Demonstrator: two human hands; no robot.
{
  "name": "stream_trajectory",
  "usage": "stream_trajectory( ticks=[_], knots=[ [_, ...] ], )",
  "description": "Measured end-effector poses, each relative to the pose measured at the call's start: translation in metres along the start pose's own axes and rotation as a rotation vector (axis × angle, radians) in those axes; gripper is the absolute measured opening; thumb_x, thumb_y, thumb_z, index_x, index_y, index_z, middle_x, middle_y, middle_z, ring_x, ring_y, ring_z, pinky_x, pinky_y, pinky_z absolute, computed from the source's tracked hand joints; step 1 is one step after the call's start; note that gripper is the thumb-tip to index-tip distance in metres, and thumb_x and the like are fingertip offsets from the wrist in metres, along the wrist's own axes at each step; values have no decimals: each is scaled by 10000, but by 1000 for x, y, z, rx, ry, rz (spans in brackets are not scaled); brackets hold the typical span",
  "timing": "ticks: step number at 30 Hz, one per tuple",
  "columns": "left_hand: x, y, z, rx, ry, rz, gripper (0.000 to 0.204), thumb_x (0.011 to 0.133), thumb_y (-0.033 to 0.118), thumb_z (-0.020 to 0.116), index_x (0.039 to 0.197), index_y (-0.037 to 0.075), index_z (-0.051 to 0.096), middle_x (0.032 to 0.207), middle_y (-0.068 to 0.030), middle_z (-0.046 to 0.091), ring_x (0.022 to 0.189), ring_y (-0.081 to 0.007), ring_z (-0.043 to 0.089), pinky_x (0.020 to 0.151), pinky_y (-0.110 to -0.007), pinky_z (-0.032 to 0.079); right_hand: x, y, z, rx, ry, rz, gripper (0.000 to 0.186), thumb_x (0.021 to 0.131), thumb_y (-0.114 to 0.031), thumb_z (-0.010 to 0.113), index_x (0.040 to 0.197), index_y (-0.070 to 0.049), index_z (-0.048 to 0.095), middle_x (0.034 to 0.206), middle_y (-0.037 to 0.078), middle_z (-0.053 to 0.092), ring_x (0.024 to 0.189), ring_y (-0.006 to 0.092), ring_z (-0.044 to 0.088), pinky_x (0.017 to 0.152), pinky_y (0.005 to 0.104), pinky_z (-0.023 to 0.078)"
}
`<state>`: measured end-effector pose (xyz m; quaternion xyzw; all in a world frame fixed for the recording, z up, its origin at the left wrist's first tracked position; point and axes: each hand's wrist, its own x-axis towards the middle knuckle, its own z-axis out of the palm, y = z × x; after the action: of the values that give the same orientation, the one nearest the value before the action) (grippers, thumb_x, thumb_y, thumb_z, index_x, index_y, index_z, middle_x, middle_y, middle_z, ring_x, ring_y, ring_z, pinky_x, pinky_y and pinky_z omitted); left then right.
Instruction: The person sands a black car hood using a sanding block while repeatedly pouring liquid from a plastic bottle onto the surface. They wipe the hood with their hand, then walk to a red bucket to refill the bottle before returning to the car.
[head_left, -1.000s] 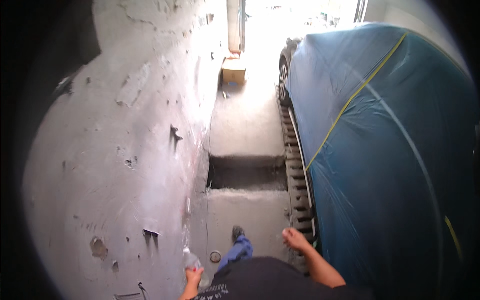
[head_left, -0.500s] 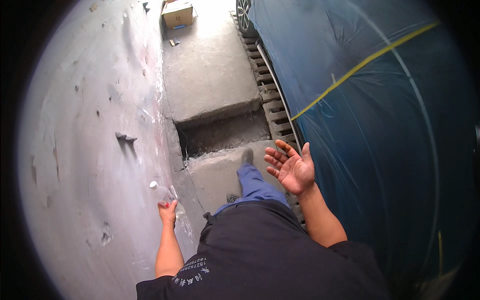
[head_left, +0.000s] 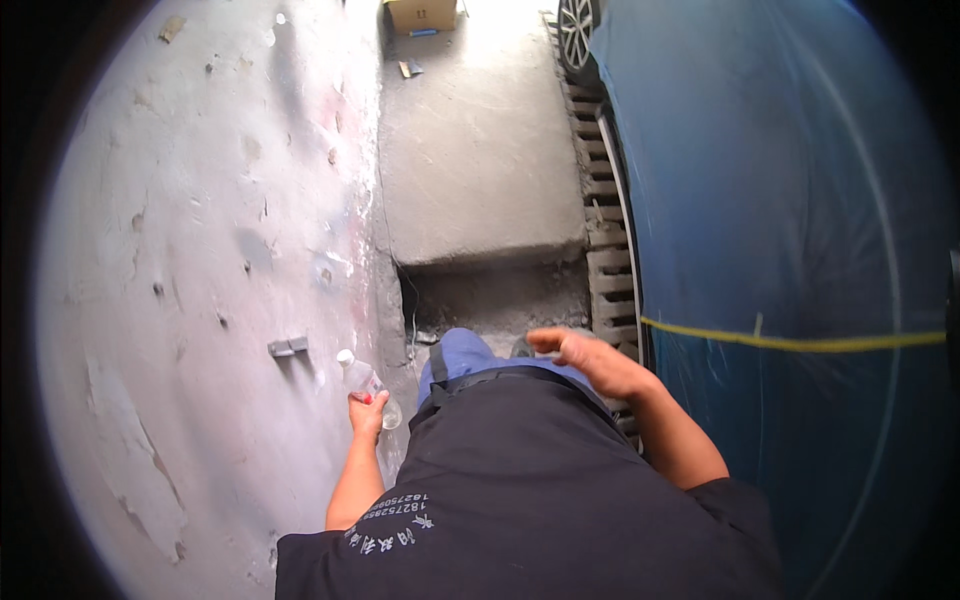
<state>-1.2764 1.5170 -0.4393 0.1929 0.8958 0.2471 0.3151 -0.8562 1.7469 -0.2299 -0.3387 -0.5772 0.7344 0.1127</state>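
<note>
In my left hand point(head_left: 367, 415), beside the wall, is a clear plastic bottle point(head_left: 357, 373) with a white cap. The bottle tilts, and its base shows past my fingers. Something small and red shows by my thumb, too small to make out. My right hand point(head_left: 603, 365) hangs in front of my body, above my thigh. Its fingers stretch toward the left with nothing in them. Closest to that hand is the blue plastic sheet point(head_left: 750, 230) on the right, which it does not touch.
A sunken gap point(head_left: 500, 297) crosses the concrete walkway point(head_left: 485, 160) ahead. Slotted grating point(head_left: 612, 265) runs along its right, beside the sheet and a car wheel point(head_left: 577, 38). From the peeling wall point(head_left: 200, 300) juts a small bracket point(head_left: 288, 347). A cardboard box point(head_left: 422, 14) stands far ahead.
My legs have moved forward, closer to the sunken gap. My right hand has turned from palm up to sideways, fingers pointing left. The bottle stays in my left hand.
</note>
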Motion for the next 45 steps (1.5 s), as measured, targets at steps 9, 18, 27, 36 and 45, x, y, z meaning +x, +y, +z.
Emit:
stream_trajectory(
  ticks=[9,18,27,36,45],
  knots=[
    [200,144,66,-58,-45,20,520,667,212,861,1024,21,535,905,-77,585,827,-223,569,815,-361,490,196,-88,-116,-381,-229,10,698,1022,-569,300,1490,-56,373,1581,194,266,1498,333,151,1205,435,152],
    [416,395,42,-140,-33,242,531,697,219,841,1084,23,535,932,-62,592,827,-196,560,800,-339,484,364,-212,-218,-266,-248,23,679,1038,-530,284,1517,-49,314,1608,176,202,1514,305,81,1212,434,90],
    [564,561,83,-117,-37,289,547,693,235,847,1084,16,532,935,-57,593,829,-188,560,787,-326,481,514,-261,-350,-270,-287,28,683,1040,-537,255,1531,-64,289,1622,148,173,1519,278,64,1213,442,75],
    [625,673,151,-39,18,18,517,683,184,850,1053,32,523,905,-59,553,808,-202,543,793,-338,474,636,-339,-542,-325,-254,23,667,1039,-539,260,1494,-63,368,1592,181,245,1500,314,153,1212,416,140],
    [731,828,227,-52,-42,16,476,696,177,845,1017,43,519,858,-40,529,775,-186,515,763,-335,468,760,-385,-684,-406,-313,18,643,1051,-498,254,1498,-46,351,1583,192,262,1495,327,169,1207,419,152]
  ],
)
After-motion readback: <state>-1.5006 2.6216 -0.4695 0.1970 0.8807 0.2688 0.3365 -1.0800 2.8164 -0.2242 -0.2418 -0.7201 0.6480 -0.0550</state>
